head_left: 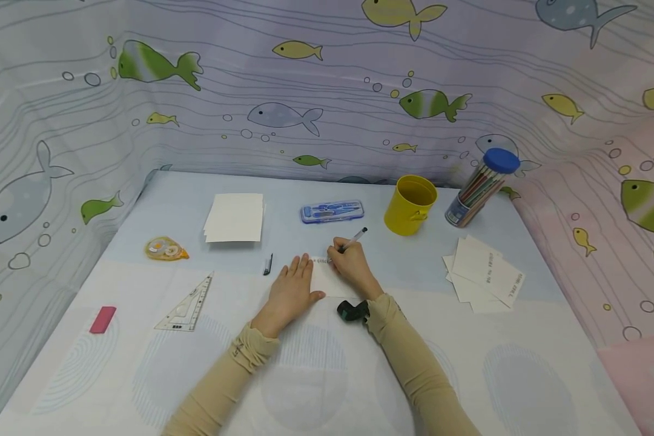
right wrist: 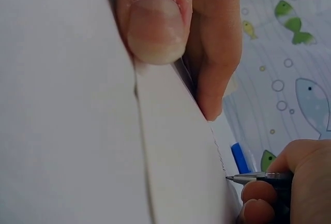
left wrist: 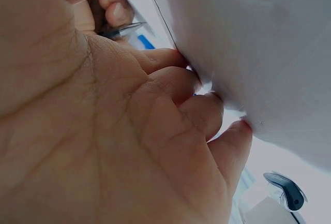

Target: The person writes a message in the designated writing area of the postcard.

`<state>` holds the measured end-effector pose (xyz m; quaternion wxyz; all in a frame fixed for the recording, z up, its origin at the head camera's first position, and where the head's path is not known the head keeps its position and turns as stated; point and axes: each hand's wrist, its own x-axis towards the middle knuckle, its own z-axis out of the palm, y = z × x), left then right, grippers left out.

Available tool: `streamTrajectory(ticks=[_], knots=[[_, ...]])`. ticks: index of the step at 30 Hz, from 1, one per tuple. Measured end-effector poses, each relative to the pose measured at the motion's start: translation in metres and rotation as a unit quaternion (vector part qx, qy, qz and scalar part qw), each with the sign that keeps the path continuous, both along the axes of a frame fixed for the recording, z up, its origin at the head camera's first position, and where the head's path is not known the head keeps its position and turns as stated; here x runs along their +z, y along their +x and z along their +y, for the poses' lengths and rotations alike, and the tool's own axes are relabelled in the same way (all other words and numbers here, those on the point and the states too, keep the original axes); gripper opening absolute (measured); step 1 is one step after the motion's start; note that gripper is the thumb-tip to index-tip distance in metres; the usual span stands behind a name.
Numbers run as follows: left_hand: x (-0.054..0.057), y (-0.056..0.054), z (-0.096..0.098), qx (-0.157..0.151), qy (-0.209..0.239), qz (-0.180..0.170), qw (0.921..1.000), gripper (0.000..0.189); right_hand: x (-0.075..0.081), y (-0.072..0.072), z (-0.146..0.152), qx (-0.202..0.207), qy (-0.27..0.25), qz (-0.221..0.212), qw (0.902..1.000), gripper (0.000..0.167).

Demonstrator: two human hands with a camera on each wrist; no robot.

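Near the middle of the table lies a white card [head_left: 335, 287] with a short line of handwriting along its far edge. My left hand [head_left: 291, 295] rests on the card's left side, fingers straight, thumb towards the middle. A pen [head_left: 354, 238] is pinched in my right hand [head_left: 353, 266], its upper end leaning up and away. In the right wrist view the pen tip [right wrist: 230, 178] meets the card at the end of the writing. Beside my left fingertips lies a pen cap [head_left: 267, 264]. The left wrist view shows the left palm [left wrist: 119, 131] close up.
Left: a blank card stack [head_left: 235, 218], correction tape [head_left: 165, 248], set square [head_left: 188, 306] and pink eraser [head_left: 103, 320]. Behind: a blue geometry case [head_left: 332, 211], yellow bucket [head_left: 409, 209] and blue-lidded pencil jar [head_left: 476, 194]. Several written cards [head_left: 482, 272] overlap at right.
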<state>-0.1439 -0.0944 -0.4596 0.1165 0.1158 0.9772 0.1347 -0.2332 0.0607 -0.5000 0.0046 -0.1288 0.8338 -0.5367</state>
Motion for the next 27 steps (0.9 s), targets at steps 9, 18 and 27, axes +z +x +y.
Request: streamTrajectory(ticks=[9, 18, 27], knots=[[-0.0003, 0.0004, -0.0004, 0.0, 0.002, -0.004, 1.0, 0.081, -0.0014, 0.001, -0.0002, -0.009, -0.013, -0.006, 0.9999, 0.036], [-0.0033, 0.0, -0.0006, 0.0, 0.0, -0.001, 1.0, 0.081, -0.0018, 0.0017, -0.0003, -0.003, -0.042, -0.017, 0.999, 0.036], [-0.0019, -0.0004, -0.0004, 0.0, 0.0, 0.004, 1.0, 0.081, -0.0007, 0.0009, -0.0001, -0.003, -0.027, -0.015, 0.9995, 0.036]])
